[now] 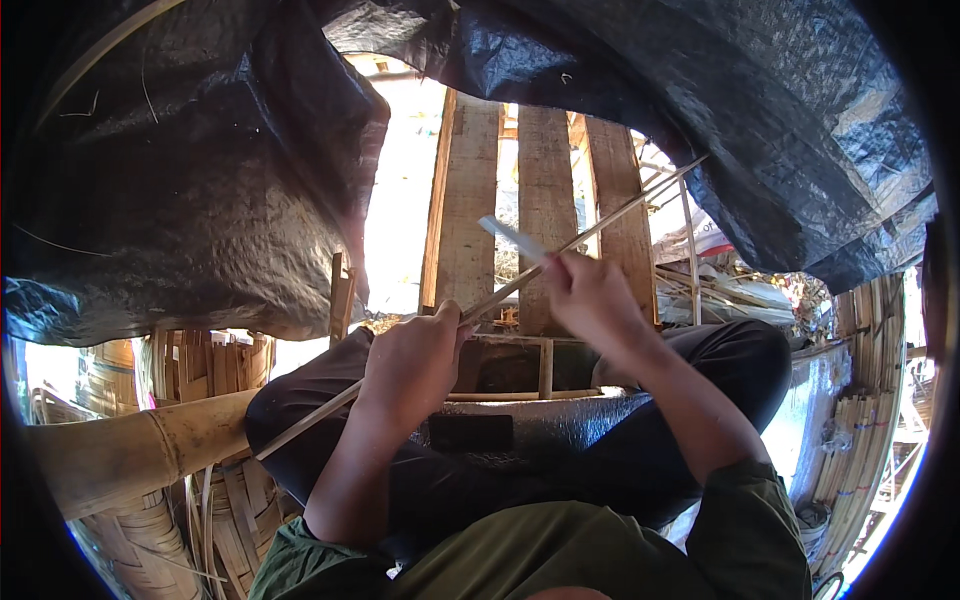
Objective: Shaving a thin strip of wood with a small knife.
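Observation:
A long thin bamboo strip (630,207) runs slantwise across my lap, its near end low on the left and its far end high on the right. My left hand (413,362) is closed round the strip above my left leg. My right hand (600,303) is closed on a knife, whose handle is hidden in the fist. The knife's pale blade (512,237) points up and left, and the fist is right at the strip. Whether the edge touches the strip, I cannot tell.
Wooden planks (545,180) stretch away in front of me. Dark plastic sheeting (180,190) hangs at the left and overhead. A thick bamboo pole (150,440) lies at my left, above woven bamboo (150,540). At my right stand bundled bamboo strips (855,450).

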The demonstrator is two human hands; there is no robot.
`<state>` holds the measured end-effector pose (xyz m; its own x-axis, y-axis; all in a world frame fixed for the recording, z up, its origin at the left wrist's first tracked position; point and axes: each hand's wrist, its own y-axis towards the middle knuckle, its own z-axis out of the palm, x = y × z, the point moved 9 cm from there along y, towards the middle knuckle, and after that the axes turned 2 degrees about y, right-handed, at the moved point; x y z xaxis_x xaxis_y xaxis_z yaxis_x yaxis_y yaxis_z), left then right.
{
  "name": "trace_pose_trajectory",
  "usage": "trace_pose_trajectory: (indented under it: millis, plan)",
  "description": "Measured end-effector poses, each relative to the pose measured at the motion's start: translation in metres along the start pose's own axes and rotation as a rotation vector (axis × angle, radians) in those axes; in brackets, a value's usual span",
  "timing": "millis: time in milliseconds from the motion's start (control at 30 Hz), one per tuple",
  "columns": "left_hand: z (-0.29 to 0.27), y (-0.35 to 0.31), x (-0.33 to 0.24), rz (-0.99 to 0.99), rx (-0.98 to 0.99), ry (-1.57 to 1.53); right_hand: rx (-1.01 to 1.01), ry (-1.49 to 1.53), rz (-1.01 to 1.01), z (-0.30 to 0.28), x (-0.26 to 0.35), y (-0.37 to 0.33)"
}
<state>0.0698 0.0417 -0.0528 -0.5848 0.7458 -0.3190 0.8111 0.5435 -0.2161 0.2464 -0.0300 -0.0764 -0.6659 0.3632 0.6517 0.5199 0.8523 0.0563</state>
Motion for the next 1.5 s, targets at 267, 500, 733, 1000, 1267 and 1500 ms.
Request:
trace_pose_trajectory:
  millis: [267,500,733,1000,1267,1500]
  plan:
    - [0.002,0.003,0.009,-0.096,0.050,-0.081,0.025,0.018,0.287,-0.006,-0.022,0.010]
    - [0.001,0.000,0.011,-0.095,0.044,-0.095,-0.031,0.049,0.163,-0.009,-0.032,0.013]
    - [0.001,0.002,0.004,-0.071,0.027,-0.068,-0.033,0.114,0.076,0.006,0.004,-0.013]
    - [-0.001,0.000,0.004,-0.050,0.018,-0.039,-0.136,-0.185,0.188,-0.025,-0.055,0.025]
    - [0.001,-0.002,0.010,-0.108,0.029,-0.073,0.056,0.097,0.124,0.005,-0.012,-0.005]
    - [0.003,0.002,0.004,-0.092,0.030,-0.048,0.018,0.163,0.268,0.013,-0.019,-0.012]
